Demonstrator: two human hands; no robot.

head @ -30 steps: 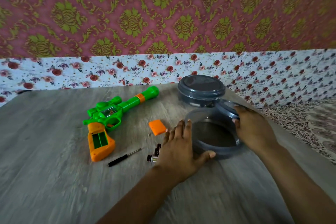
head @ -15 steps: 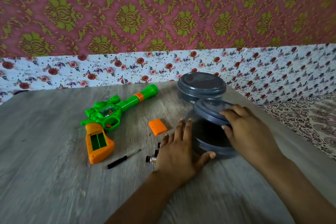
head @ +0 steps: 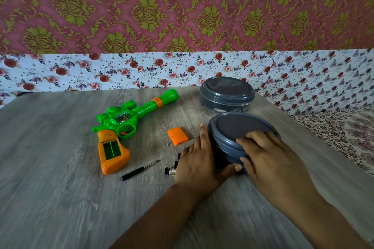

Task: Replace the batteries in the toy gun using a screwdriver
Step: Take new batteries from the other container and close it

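A green and orange toy gun (head: 121, 125) lies on the table with its battery bay open and empty in the orange grip. Its orange cover (head: 177, 136) lies to the right of it. A small black screwdriver (head: 139, 170) rests below the gun. Batteries (head: 172, 171) lie partly hidden beside my left hand (head: 199, 162), which clasps the side of the near grey container (head: 226, 147). My right hand (head: 265, 155) presses the grey lid (head: 240, 127) down on that container.
A second grey lidded container (head: 226, 93) stands just behind the near one. The wooden table (head: 60, 188) ends at a floral cloth wall behind and at a patterned fabric (head: 344, 137) on the right.
The near container was open a second ago. My right hand has brought the lid over it and set it on top, while my left hand stayed against the side.
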